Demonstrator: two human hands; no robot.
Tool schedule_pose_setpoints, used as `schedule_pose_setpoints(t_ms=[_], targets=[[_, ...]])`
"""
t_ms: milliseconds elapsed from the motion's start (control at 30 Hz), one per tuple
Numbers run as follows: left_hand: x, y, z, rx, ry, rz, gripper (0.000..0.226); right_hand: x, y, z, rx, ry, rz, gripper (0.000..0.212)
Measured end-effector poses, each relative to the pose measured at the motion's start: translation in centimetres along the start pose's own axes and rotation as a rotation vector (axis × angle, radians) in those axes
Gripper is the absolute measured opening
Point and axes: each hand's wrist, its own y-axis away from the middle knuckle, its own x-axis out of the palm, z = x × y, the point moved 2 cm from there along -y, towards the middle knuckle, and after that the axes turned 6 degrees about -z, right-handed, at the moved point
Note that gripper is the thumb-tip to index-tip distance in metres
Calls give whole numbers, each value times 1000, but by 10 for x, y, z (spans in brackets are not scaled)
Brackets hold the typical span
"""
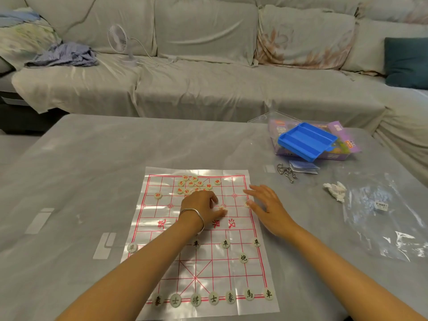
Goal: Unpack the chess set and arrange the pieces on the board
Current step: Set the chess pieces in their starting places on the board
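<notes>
board: thin clear plastic chess sheet with red grid (231,269), flat mid-table, near the person
black side: black-lettered pale round discs (225,243) set on near half; visible count 7 back row, 4 soldiers, 1 cannon; rest hidden under left forearm
red side: mostly left to do; heap of red-lettered pale round discs (191,183) at far edge, about ten showing, some behind the hand; 1 lone red disc (158,195) already on a far-left point
left hand (201,207): fingers curled, thumb and forefinger narrow round one red centre disc (222,207) lying on the board
right hand (268,209): fingers spread wide, a fingertip on one edge disc (247,203) at right border
progress: judged just past half
unpacked: 1 blue plastic tray (306,140) on 1 purple box (347,144), far right, empty
table extras: 1 metal ring puzzle (286,172), 1 crumpled white tissue (335,191), 1 clear plastic bag (382,216)
</notes>
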Motion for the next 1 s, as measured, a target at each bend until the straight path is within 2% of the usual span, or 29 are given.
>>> schedule_pose_setpoints(t_ms=[167,333,600,1000], targets=[[4,-3,-7,44,97,2,33,6,5,-12,4,-39,-37,37],[7,-1,-7,88,188,23,44,10,1,-21,4,-72,-81,36],[11,-2,-3,-3,139,-97,35,16,-6,-25,-1,-140,-145,34],[12,-4,-1,3,160,-83,37,9,-15,-29,-5,-92,-138,28]])
